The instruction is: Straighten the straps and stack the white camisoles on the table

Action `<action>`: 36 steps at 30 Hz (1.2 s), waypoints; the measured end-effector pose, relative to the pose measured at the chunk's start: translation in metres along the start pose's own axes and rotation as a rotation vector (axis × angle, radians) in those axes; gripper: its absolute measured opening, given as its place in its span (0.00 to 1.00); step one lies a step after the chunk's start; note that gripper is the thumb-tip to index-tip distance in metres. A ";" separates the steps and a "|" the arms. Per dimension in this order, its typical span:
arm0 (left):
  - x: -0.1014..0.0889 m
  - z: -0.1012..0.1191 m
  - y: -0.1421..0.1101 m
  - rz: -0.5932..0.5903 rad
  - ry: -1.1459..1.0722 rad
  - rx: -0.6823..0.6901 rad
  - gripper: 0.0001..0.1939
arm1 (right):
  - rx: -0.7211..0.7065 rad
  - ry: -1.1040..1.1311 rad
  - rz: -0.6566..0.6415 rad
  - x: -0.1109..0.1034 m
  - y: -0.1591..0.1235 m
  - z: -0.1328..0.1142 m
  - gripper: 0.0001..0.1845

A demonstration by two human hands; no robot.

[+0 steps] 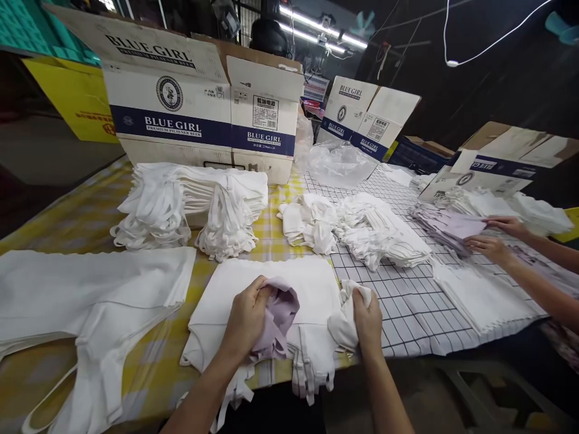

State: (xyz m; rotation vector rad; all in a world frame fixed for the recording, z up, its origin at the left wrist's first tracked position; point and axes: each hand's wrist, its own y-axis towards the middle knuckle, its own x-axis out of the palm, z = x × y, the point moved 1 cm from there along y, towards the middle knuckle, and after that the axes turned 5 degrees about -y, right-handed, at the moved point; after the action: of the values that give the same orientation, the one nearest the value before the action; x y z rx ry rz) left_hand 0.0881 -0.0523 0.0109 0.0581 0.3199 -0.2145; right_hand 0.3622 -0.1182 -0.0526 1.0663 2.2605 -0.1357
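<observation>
While the left hand (248, 318) grips a bunched lilac cloth (283, 310) at lower centre of the frame, the right hand (368, 318) clasps a crumpled white cloth (342, 327) to its right, hands apart. Flat white garments (271, 280) lie behind the lilac cloth. At right of frame, a co-worker's hands (497, 241) touch a lilac pile (446, 224).

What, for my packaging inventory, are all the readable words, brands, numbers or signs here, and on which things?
"BLUE GIRL": large white-and-blue cardboard box at left; matching white-and-blue cardboard box farther back.
"PREMIUM PILSENER BEER": large box.
Too small or blurred: both boxes' remaining print, lettering on the rightmost white-and-blue cardboard box, red print on the flat yellow panel.
</observation>
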 end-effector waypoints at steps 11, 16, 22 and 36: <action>0.007 0.006 -0.008 0.017 -0.398 -0.189 0.19 | -0.041 0.078 0.043 -0.001 -0.005 -0.006 0.17; 0.003 0.018 -0.017 -0.068 -0.462 -0.196 0.16 | -0.204 0.083 0.205 -0.019 -0.023 -0.045 0.19; 0.010 0.035 -0.038 -0.158 -0.509 -0.191 0.18 | -0.284 0.413 -0.598 -0.033 -0.068 -0.115 0.20; -0.003 0.046 -0.073 -0.338 -1.036 -0.586 0.29 | 0.427 1.024 -0.795 -0.011 -0.086 -0.109 0.13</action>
State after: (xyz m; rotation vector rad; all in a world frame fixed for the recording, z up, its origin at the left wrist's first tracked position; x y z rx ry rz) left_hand 0.0833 -0.1268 0.0533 -0.6756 -0.6555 -0.4452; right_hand 0.2508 -0.1459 0.0264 0.3241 3.6197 -0.5064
